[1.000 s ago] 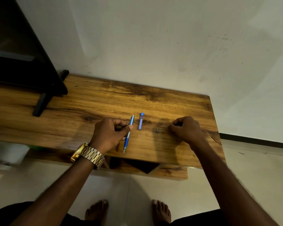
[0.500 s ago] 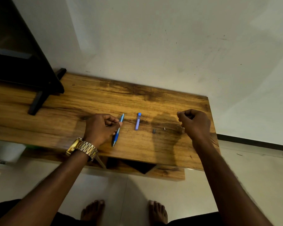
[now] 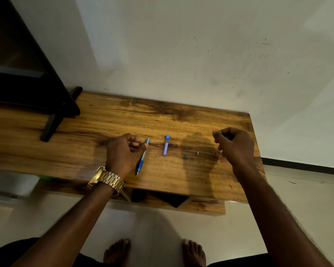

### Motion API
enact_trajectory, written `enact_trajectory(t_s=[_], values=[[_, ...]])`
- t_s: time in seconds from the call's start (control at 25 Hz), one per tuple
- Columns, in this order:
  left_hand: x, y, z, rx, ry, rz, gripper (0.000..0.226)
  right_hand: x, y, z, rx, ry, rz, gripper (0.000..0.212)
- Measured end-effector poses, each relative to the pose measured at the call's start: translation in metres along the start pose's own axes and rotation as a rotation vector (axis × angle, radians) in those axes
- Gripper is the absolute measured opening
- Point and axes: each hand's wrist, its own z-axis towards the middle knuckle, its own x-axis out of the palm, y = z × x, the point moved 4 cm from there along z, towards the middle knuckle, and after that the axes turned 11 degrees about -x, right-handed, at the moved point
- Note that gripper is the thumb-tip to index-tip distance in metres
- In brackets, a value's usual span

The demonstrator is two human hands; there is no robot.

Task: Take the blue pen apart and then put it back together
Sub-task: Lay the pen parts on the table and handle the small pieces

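Pen barrel lies on table, left hand pinching its far half. Right hand curled, contents indeterminate. Cap, 2 small bits lie between hands. Light, slippery, roll-prone; grip barrel mid-length.

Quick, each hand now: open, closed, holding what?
Left hand: fingers curled, fingertips on the pen barrel lying on the table.
Right hand: loosely fisted; contents cannot be told.
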Motion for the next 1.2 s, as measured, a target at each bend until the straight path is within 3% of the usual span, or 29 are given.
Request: enact_trajectory(t_s=[0.08, 0.16, 0.44, 0.68, 0.8, 0.88, 1.0, 1.2], values=[[0.0, -0.016, -0.006, 0.148, -0.063, 0.052, 0.015, 0.0, 0.002, 0.0, -0.009, -0.001, 0.015, 0.013], [0.012, -0.03, -0.013, 0.218, -0.026, 0.065, 0.012, 0.001, 0.005, -0.001, -0.032, -0.015, 0.009, 0.013], [0.059, -0.051, -0.024, 0.208, 0.009, 0.31, 0.035, 0.011, 0.006, -0.003, -0.109, 0.006, -0.059, 0.015], [0.052, -0.046, -0.03, 0.194, 0.005, 0.375, 0.014, 0.015, 0.001, -0.001, -0.132, 0.058, -0.068, 0.018], [0.039, -0.042, -0.04, 0.179, 0.064, 0.222, 0.005, 0.027, 0.005, -0.008, -0.091, 0.167, 0.01, 0.017], [0.03, -0.038, -0.044, 0.145, 0.122, 0.069, 0.01, 0.039, 0.008, -0.014, -0.033, 0.257, 0.129, 0.018], [0.022, -0.031, -0.051, 0.059, 0.275, -0.147, 0.004, 0.057, 0.016, -0.021, 0.04, 0.401, 0.312, 0.022], [0.013, -0.034, -0.065, 0.196, 0.332, -0.15, 0.005, 0.074, 0.024, -0.029, 0.056, 0.486, 0.501, 0.023]])
